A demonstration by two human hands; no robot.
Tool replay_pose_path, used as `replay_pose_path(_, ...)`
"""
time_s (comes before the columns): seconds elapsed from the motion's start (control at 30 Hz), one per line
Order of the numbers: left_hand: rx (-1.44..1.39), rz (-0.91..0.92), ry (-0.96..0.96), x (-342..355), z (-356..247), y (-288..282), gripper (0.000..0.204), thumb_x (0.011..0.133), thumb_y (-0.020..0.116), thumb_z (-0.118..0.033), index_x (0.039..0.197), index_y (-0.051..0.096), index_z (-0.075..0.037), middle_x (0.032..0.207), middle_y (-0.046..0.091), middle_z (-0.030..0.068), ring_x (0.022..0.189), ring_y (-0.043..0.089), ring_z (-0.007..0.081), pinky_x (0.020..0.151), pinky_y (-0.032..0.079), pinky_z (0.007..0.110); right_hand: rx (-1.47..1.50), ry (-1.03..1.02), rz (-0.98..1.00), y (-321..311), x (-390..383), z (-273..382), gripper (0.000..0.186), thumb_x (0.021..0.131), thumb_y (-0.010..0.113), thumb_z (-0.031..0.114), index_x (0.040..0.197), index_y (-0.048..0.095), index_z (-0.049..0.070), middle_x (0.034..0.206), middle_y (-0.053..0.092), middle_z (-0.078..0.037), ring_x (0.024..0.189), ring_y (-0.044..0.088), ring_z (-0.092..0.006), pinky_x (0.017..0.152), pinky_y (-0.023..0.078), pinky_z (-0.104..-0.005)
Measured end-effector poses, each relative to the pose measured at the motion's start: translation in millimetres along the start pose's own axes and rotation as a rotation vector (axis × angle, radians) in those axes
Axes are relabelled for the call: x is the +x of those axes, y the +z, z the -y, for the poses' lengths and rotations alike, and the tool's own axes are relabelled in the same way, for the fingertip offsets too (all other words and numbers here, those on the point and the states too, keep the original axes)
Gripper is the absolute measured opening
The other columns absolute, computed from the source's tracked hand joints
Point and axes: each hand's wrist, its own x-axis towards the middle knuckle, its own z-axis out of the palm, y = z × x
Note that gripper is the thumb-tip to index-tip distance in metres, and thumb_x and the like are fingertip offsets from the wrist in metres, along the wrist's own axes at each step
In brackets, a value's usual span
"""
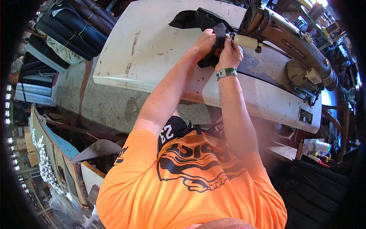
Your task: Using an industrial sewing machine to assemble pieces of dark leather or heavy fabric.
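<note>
A piece of black fabric [193, 20] lies partly on the white sewing table, its near end lifted and folded between my hands. My left hand [207, 41] is closed on the fabric's left edge. On the other side my right hand [230, 55], below a green and white beaded bracelet [226, 73], pinches the fabric with its fingers curled; the fingertips are partly hidden. Both hands are close to the head of an industrial sewing machine [284, 38]. A cream cylindrical part [246, 41] of the machine sits just right of my right fingertips.
The white table [152, 45] spreads to the left, with a ruler strip along its front edge. Rolls of dark material [70, 28] stand at the far left. A wooden rack [335, 114] and thread spools [322, 146] are at the right. Boards [57, 152] lean at the lower left.
</note>
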Motion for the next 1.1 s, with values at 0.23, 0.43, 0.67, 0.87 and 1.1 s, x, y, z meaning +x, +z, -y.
replay_pose_path(0.23, -0.044, 0.085, -0.062, 3.0, -3.8, -0.9, 0.023, 0.093, 0.063, -0.026, 0.085, 0.063, -0.004, 0.068, 0.060, 0.0041, 0.050, 0.055, 0.0113, 0.046, 0.045, 0.025, -0.038, -0.105, -0.030, -3.2, 4.0, -10.8, 0.016, 0.093, 0.069, 0.017, 0.092, 0.073, 0.002, 0.072, 0.065, -0.003, 0.052, 0.057, -0.0091, 0.044, 0.045, -0.0239)
replay_pose_path(0.43, -0.026, 0.142, -0.028, -3.5, -1.9, -2.1, 0.021, 0.092, 0.061, -0.024, 0.090, 0.064, -0.004, 0.072, 0.062, 0.0031, 0.055, 0.059, 0.0105, 0.049, 0.049, 0.025, -0.055, -0.160, -0.018, -4.5, 2.3, -10.7, 0.013, 0.092, 0.070, 0.016, 0.091, 0.073, 0.003, 0.073, 0.065, -0.001, 0.053, 0.056, -0.0086, 0.046, 0.045, -0.0238)
replay_pose_path(0.67, -0.151, 0.130, -0.053, -30.1, -15.2, -9.3, 0.019, 0.093, 0.057, -0.016, 0.092, 0.065, 0.001, 0.076, 0.066, 0.0091, 0.063, 0.065, 0.0163, 0.059, 0.055, 0.029, 0.026, -0.028, 0.062, -8.8, 4.9, -8.3, 0.014, 0.093, 0.070, 0.018, 0.091, 0.073, 0.003, 0.072, 0.064, -0.002, 0.050, 0.051, -0.0074, 0.044, 0.040, -0.0230)
replay_pose_path(0.87, -0.563, 0.094, -0.123, -70.8, -23.1, -42.6, 0.035, 0.100, 0.046, -0.023, 0.119, 0.060, 0.002, 0.113, 0.068, 0.0166, 0.096, 0.069, 0.0253, 0.085, 0.057, 0.038, 0.101, 0.122, 0.157, -13.6, -6.4, -0.9, 0.020, 0.097, 0.065, 0.023, 0.105, 0.067, 0.004, 0.076, 0.067, -0.006, 0.050, 0.059, -0.0121, 0.044, 0.045, -0.0254)
replay_pose_path(1.1, -1.096, 0.473, 0.000, -95.4, -24.8, -66.8, 0.069, 0.098, 0.039, -0.063, 0.132, 0.056, -0.006, 0.127, 0.064, 0.0114, 0.118, 0.060, 0.0278, 0.107, 0.043, 0.046, 0.046, 0.039, 0.279, -56.0, -55.3, 13.9, 0.031, 0.101, 0.060, 0.025, 0.120, 0.063, 0.001, 0.081, 0.068, -0.005, 0.056, 0.058, -0.0070, 0.052, 0.046, -0.0203)
